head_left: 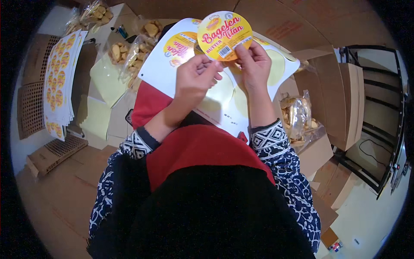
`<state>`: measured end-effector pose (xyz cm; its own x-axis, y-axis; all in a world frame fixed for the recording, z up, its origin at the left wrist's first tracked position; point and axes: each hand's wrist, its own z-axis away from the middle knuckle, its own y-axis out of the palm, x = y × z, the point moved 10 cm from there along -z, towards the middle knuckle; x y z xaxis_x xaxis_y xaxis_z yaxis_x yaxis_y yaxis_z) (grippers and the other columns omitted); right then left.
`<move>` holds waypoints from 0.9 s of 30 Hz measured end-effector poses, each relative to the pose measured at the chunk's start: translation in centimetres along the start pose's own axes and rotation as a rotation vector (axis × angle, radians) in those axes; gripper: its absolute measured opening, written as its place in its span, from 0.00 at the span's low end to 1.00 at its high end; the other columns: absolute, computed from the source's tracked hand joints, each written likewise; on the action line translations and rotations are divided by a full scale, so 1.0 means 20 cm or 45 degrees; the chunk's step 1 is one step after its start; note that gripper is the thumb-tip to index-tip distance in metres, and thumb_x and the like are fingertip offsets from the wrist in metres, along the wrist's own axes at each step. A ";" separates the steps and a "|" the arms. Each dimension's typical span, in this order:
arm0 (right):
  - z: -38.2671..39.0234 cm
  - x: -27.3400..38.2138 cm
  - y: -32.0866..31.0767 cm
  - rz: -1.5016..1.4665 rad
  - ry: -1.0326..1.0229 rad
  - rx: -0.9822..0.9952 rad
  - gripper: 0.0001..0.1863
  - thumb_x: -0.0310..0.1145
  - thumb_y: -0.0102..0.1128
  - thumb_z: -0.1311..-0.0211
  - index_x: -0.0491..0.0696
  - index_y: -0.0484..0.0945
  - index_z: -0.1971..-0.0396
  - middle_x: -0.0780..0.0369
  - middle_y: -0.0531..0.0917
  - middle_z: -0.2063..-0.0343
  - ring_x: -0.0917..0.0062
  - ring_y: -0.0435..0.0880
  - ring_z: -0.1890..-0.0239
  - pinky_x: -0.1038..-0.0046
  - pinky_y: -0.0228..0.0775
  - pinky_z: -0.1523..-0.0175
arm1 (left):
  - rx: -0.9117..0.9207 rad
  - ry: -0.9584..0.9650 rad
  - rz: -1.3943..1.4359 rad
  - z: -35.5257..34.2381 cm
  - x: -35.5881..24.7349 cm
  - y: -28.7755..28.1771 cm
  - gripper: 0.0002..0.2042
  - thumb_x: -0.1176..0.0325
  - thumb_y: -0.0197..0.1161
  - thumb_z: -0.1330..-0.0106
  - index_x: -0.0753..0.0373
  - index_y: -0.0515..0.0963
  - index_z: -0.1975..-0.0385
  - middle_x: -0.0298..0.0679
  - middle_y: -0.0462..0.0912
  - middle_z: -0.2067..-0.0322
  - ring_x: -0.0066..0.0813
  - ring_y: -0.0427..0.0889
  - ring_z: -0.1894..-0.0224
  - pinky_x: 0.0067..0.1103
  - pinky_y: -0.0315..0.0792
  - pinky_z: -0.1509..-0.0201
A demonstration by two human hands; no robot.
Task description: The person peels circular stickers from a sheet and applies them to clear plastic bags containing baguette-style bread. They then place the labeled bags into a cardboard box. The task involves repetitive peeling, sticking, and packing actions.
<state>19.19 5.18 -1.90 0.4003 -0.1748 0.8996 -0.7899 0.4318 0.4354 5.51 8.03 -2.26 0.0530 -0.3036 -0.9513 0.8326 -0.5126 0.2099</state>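
My right hand [256, 65] pinches a round yellow sticker label [228, 32] with red lettering by its lower right edge, thumb in front. Beside the label's lower edge, my left hand [196, 80] has its fingers curled in toward the thumb; whether anything lies between them is hidden. Under both hands a white sticker sheet [157, 71] rests across my lap. It carries another yellow label [180, 45] at its left part, and pale bare circles [276, 68] show elsewhere on it.
Bags of dry bread pieces stand at the left [137, 56] and the right [297, 116]. A stack of printed label sheets [60, 82] lies far left, near pale yellow paper [105, 82]. Cardboard boxes [340, 99] and a black metal rack [381, 116] stand at right.
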 end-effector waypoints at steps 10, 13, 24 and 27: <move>0.01 0.07 0.00 0.017 -0.049 -0.002 0.23 0.16 0.59 0.53 0.41 0.62 0.56 0.54 0.80 0.65 0.74 0.80 0.64 0.75 0.77 0.61 | 0.033 0.086 -0.093 -0.05 -0.02 0.08 0.06 0.72 0.54 0.39 0.69 0.72 0.69 0.37 0.79 0.74 0.16 0.76 0.76 0.11 0.69 0.73; 0.01 0.06 0.01 0.015 -0.057 0.038 0.23 0.16 0.58 0.53 0.40 0.62 0.55 0.54 0.79 0.66 0.74 0.81 0.65 0.75 0.78 0.63 | 0.036 0.136 -0.119 -0.06 -0.03 0.07 0.05 0.73 0.54 0.39 0.70 0.72 0.70 0.38 0.79 0.74 0.17 0.76 0.75 0.12 0.71 0.72; 0.01 0.06 0.02 -0.050 -0.018 0.035 0.23 0.18 0.61 0.53 0.40 0.62 0.56 0.56 0.79 0.68 0.77 0.81 0.69 0.78 0.77 0.66 | 0.030 0.123 -0.115 -0.08 -0.01 0.06 0.07 0.73 0.55 0.41 0.72 0.73 0.70 0.39 0.79 0.74 0.18 0.77 0.74 0.13 0.71 0.68; 0.01 0.06 0.01 -0.040 -0.005 0.020 0.23 0.18 0.61 0.53 0.40 0.62 0.56 0.56 0.79 0.68 0.77 0.81 0.69 0.77 0.77 0.66 | 0.061 0.111 -0.122 -0.08 -0.01 0.07 0.07 0.73 0.54 0.40 0.72 0.73 0.69 0.39 0.78 0.73 0.18 0.77 0.73 0.14 0.72 0.67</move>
<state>19.31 4.88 -0.69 0.4235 -0.1917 0.8854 -0.7841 0.4119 0.4642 7.55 8.70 -2.07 0.0239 -0.1815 -0.9831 0.8090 -0.5742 0.1257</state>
